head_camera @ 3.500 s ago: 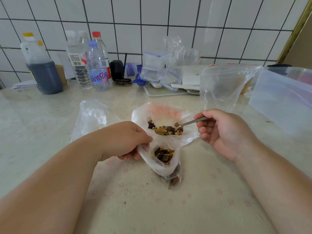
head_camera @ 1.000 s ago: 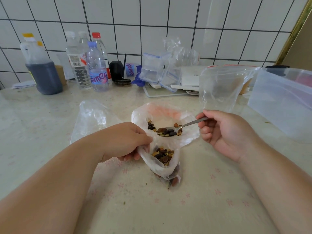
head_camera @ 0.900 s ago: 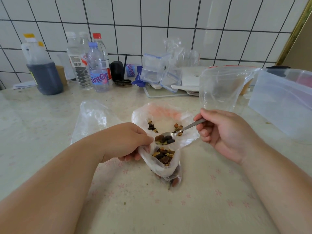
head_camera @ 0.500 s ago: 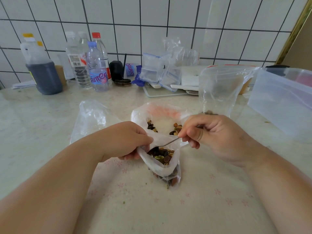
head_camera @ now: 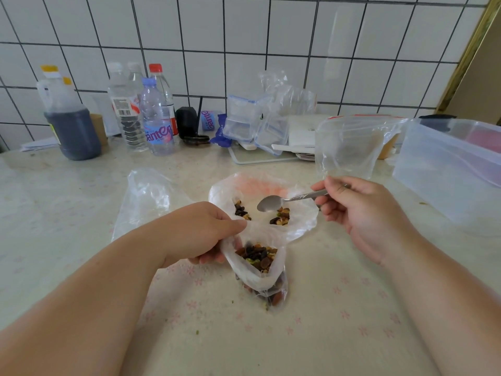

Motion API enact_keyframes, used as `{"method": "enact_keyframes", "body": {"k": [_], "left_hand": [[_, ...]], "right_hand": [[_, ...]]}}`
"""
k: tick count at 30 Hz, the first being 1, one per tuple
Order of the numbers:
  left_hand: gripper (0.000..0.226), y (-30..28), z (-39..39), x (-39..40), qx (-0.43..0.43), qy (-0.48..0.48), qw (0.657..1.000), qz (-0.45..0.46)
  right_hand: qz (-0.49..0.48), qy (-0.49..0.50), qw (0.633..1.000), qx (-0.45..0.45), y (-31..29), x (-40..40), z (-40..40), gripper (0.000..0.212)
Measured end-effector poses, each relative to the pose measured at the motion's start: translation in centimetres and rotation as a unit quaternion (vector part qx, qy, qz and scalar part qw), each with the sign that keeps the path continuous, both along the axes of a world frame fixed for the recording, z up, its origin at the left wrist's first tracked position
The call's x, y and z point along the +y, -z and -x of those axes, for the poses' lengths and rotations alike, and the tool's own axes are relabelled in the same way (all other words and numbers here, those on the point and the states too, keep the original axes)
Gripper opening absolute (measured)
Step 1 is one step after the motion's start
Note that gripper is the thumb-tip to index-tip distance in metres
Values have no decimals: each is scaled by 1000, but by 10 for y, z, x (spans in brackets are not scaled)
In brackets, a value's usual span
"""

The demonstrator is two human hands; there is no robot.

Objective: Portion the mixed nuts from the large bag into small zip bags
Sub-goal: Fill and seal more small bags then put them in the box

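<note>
My left hand (head_camera: 200,234) pinches the left rim of a small zip bag (head_camera: 257,278) and holds it open; it stands on the table, partly filled with mixed nuts (head_camera: 257,257). Just behind it lies the large bag (head_camera: 257,185), spread open, with two small heaps of nuts (head_camera: 280,215) left inside. My right hand (head_camera: 360,215) grips the handle of a metal spoon (head_camera: 271,203). The spoon bowl is empty and hovers over the large bag.
An empty clear bag (head_camera: 151,196) lies left of the large bag, and another clear bag (head_camera: 349,145) stands behind my right hand. A clear plastic box (head_camera: 447,169) sits at right. Bottles (head_camera: 156,118), a dark jug (head_camera: 71,126) and stacked containers (head_camera: 249,123) line the tiled wall.
The spoon carried nuts from the large bag, tipped them into the small zip bag, and now has swung back empty over the large bag. My left hand has stayed put.
</note>
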State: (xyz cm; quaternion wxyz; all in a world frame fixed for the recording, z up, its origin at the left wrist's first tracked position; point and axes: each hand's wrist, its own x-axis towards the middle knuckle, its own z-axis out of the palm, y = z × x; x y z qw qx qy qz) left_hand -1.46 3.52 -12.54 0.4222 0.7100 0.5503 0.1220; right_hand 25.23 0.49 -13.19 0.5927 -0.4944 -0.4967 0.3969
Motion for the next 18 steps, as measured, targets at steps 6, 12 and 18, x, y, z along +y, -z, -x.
{"method": "enact_keyframes", "body": {"k": [6, 12, 18], "left_hand": [[50, 1, 0, -1, -11, 1, 1000, -6], [45, 0, -1, -1, -18, -8, 1000, -11], [44, 1, -2, -1, -23, -12, 1000, -13]], "right_hand": [[32, 21, 986, -163, 11, 2, 2, 18], [38, 28, 915, -400, 13, 0, 2, 16], [38, 36, 893, -447, 17, 0, 6, 15]]}}
